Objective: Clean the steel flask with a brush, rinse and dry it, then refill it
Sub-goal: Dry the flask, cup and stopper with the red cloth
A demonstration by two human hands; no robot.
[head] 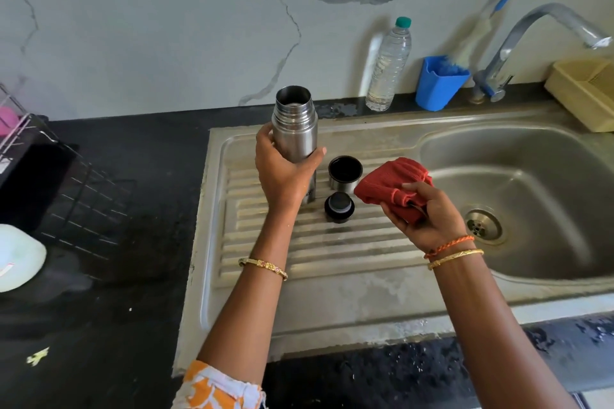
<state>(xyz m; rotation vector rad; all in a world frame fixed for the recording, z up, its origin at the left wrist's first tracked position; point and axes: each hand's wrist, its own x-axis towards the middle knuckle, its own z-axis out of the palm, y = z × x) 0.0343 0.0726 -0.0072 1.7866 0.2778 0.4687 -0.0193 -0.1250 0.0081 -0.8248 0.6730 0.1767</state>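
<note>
The steel flask stands upright and uncapped on the ribbed drainboard. My left hand grips its body from the left. My right hand holds a bunched red cloth just right of the flask, above the drainboard's edge. The flask's steel cup lid and its black stopper sit on the drainboard between my hands. A bottle brush with a blue handle leans in a blue cup by the wall. A clear water bottle with a green cap stands behind the sink.
The sink basin with its drain lies to the right, under a steel tap. A yellow tray sits at the far right. A wire rack and a white object occupy the black counter on the left.
</note>
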